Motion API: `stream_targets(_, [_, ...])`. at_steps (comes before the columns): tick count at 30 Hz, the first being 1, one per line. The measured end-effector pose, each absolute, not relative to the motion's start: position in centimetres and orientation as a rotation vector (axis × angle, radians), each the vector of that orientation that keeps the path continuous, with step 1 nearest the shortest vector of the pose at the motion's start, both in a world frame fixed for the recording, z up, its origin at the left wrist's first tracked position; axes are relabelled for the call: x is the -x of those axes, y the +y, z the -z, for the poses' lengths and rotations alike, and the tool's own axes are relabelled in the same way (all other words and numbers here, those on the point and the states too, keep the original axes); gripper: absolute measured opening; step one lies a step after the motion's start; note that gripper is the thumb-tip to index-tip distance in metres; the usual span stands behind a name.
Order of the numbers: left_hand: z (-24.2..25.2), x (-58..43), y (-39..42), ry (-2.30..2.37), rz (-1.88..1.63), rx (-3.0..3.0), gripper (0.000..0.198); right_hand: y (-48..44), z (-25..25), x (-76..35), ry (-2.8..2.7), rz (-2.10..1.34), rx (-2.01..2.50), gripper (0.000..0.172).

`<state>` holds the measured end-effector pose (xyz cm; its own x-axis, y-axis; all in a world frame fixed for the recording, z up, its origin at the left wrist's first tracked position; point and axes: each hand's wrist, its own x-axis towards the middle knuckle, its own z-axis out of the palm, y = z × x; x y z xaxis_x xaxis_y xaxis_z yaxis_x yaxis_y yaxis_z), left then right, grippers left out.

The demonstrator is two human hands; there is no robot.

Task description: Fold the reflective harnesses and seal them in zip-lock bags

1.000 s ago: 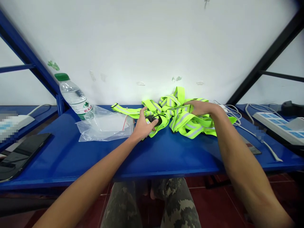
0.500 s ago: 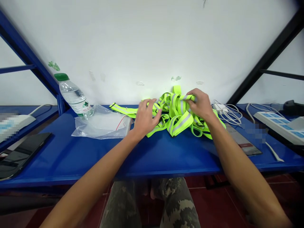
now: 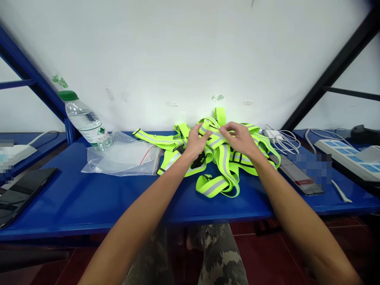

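A tangled reflective safety vest (image 3: 225,168) of neon yellow-green straps with grey reflective stripes lies in a heap on the blue table (image 3: 59,206). My left hand (image 3: 196,141) and my right hand (image 3: 239,138) meet above the heap, their fingers pinching a striped strap (image 3: 213,134) from either side. A black buckle (image 3: 198,162) shows just below my left hand. One loop of strap (image 3: 214,187) lies toward the table's front edge.
A clear plastic bag (image 3: 121,158) and a water bottle (image 3: 84,116) lie left of the heap. A dark phone (image 3: 25,194) is at the far left. On the right are white cables (image 3: 283,142), a dark flat strip (image 3: 293,174) and a power strip (image 3: 341,158). A white wall stands behind.
My hands have moved closer together and now pinch one strap at the heap's top. The straps have shifted, with a loop now reaching toward the table's front edge. The view has turned slightly.
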<state>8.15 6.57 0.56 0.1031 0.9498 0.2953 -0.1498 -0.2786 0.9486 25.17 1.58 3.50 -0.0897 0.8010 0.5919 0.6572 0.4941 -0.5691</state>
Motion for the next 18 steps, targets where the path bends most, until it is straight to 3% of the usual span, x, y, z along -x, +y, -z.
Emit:
stream_targets(8, [-0.26, -8.75, 6.19, 0.876, -1.395, -1.377, 0.053, 1.12, -3.00, -24.32, -2.042, 0.260, 1.376, 0.033])
stream_targets(14, [-0.70, -8.53, 5.85, 0.842, -1.314, -1.324, 0.062, 1.08, -3.09, -24.48, -1.971, 0.177, 1.419, 0.026])
stream_targets(18, [-0.59, -8.47, 5.84, 0.876, -1.356, -1.326, 0.058, 1.10, -3.23, -24.91, -1.993, 0.049, 1.389, 0.029])
